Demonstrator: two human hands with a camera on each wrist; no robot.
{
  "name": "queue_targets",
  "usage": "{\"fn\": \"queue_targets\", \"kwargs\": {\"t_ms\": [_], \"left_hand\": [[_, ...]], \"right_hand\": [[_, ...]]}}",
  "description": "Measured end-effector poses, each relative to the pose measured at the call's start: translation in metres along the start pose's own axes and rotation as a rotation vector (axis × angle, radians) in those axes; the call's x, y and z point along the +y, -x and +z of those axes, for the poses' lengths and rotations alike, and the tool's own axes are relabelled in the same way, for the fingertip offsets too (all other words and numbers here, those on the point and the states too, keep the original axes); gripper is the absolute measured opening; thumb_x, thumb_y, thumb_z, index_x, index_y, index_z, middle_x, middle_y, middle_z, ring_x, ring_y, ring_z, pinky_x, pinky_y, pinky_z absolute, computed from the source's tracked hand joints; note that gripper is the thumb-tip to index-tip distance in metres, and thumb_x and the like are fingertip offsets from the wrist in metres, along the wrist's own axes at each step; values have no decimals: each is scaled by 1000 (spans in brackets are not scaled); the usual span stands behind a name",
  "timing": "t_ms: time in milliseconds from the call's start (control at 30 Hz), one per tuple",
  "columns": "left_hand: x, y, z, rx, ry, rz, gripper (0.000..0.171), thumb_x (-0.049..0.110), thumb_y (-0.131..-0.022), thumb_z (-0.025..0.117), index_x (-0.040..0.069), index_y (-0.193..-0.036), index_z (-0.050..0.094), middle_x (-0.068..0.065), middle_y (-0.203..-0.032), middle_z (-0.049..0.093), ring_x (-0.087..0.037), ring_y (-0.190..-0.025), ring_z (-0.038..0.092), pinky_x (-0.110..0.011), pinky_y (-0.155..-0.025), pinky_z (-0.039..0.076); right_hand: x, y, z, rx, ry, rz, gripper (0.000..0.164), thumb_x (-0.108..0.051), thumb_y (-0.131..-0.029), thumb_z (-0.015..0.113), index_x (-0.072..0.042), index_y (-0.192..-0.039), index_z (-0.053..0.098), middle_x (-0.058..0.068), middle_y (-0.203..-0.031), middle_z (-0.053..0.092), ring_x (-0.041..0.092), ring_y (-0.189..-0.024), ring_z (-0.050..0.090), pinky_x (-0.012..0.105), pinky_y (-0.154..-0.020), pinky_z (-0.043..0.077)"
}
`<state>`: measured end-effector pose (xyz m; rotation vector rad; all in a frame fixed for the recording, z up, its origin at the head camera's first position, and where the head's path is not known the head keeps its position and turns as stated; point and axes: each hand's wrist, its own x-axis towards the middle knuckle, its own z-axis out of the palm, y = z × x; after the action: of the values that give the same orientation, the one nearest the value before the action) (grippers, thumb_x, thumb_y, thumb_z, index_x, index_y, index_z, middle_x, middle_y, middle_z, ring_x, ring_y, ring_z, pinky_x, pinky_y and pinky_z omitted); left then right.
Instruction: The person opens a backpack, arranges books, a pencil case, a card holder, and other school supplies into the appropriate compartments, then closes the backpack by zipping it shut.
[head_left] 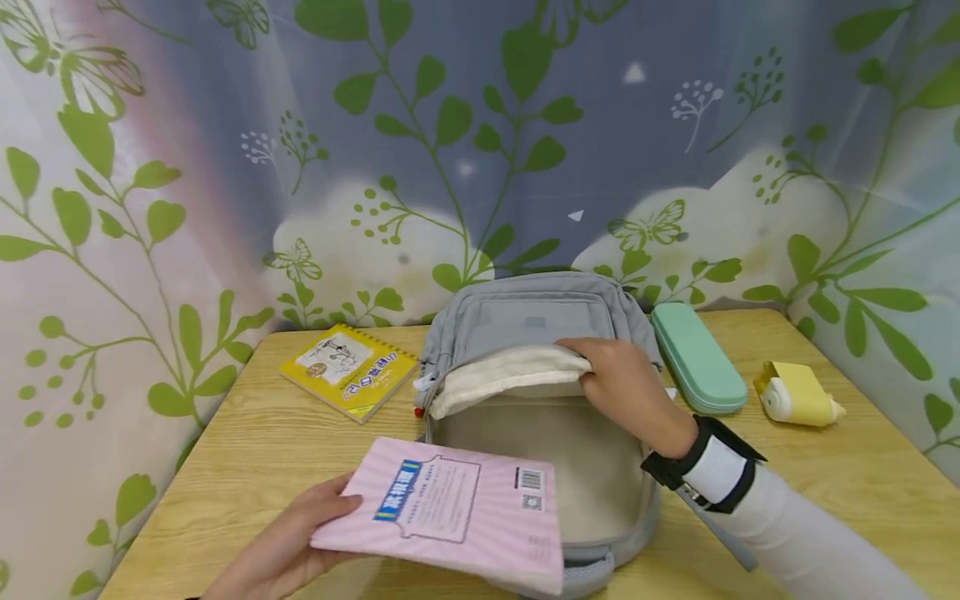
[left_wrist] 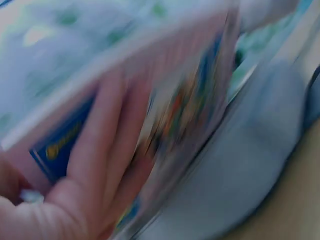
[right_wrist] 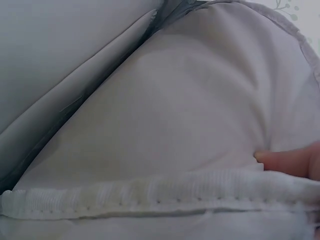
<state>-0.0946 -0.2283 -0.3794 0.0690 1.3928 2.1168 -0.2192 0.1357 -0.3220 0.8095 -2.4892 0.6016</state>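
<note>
My left hand (head_left: pixel 288 537) holds a pink book (head_left: pixel 450 517) by its left edge, thumb on top and fingers beneath. Blurred in the left wrist view, those fingers (left_wrist: pixel 102 145) spread over the book's printed cover. The book overlaps the near left part of an unzipped grey backpack (head_left: pixel 532 321) lying on the table. My right hand (head_left: pixel 630 387) pinches the whitish gathered edge (head_left: pixel 510 372) of the backpack's inner pocket and lifts it away from the lining. In the right wrist view the thumb lies inside that elastic edge (right_wrist: pixel 150 197), and the pocket's pale lining (right_wrist: pixel 170 110) shows.
A yellow spiral-bound book (head_left: pixel 348 371) lies left of the backpack on the wooden table (head_left: pixel 247 467). To the right are a mint-green pencil case (head_left: pixel 697 358) and a yellow-and-white object (head_left: pixel 798 396) with a pointed tip. A leaf-patterned curtain (head_left: pixel 480 150) hangs behind.
</note>
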Motion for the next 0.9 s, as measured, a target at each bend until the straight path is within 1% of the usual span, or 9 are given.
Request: {"fn": "queue_targets", "kwargs": {"t_ms": [67,167,300,400,500,600,700,800,900], "left_hand": [[-9,-18,20,22,8,30,67,11,-100,34,-5,-145,-12,-11,-128,52,-18,-114,56,-38,-99,45],[-21,-44,40,65,43,85,59,7,-101,28,-1,-147,-8,-21,-142,36,-16,-119,51,-36,-101,43],[-30,-72,53,143,93,154,55,3,-100,20,3,-149,-7,-26,-151,15,-20,-126,44,-35,-102,42],[-31,-92,64,148,158,203,57,-2,-98,16,6,-149,-9,-26,-153,9,-30,-136,30,-40,-108,35],[-28,-113,79,138,243,244,60,-7,-95,15,7,-148,-8,-24,-153,7,-35,-141,16,-43,-112,28],[-24,-135,89,134,291,280,60,-12,-91,18,5,-146,1,-21,-151,16,-34,-141,18,-44,-112,27],[-21,-156,94,153,244,305,50,-12,-90,22,3,-138,22,-10,-137,40,-23,-131,39,-42,-109,34],[-16,-173,98,201,176,310,34,-7,-95,29,8,-124,40,3,-115,53,-12,-111,53,-42,-105,39],[-11,-186,99,281,139,293,21,6,-100,39,10,-118,48,4,-109,56,-12,-106,55,-45,-104,40]], "right_hand": [[-1,-1,2,2,5,4,56,18,-69,46,-8,-114,67,10,-108,70,27,-96,67,37,-71,54],[-3,-1,5,-4,9,10,56,18,-69,47,-9,-114,67,10,-107,70,27,-95,67,38,-70,54],[-5,-1,8,-21,14,12,55,17,-68,49,-9,-113,67,9,-107,70,26,-94,68,40,-73,55],[-6,0,9,-30,8,10,55,17,-68,50,-9,-113,68,9,-107,70,26,-95,68,40,-74,55],[-7,0,9,-28,-3,4,53,17,-70,50,-10,-112,68,8,-106,70,24,-94,68,39,-75,55],[-9,0,8,-25,-8,-3,50,15,-72,52,-13,-110,69,7,-106,71,23,-92,68,38,-75,55],[-9,1,6,-27,-8,-7,46,13,-75,56,-13,-110,69,6,-105,71,23,-92,68,38,-74,55],[-9,0,4,-31,-10,-4,43,11,-77,57,-13,-111,68,7,-106,71,24,-92,68,39,-74,55],[-8,1,1,-30,-12,-1,39,8,-81,58,-14,-111,68,6,-107,70,24,-92,68,40,-74,55]]}}
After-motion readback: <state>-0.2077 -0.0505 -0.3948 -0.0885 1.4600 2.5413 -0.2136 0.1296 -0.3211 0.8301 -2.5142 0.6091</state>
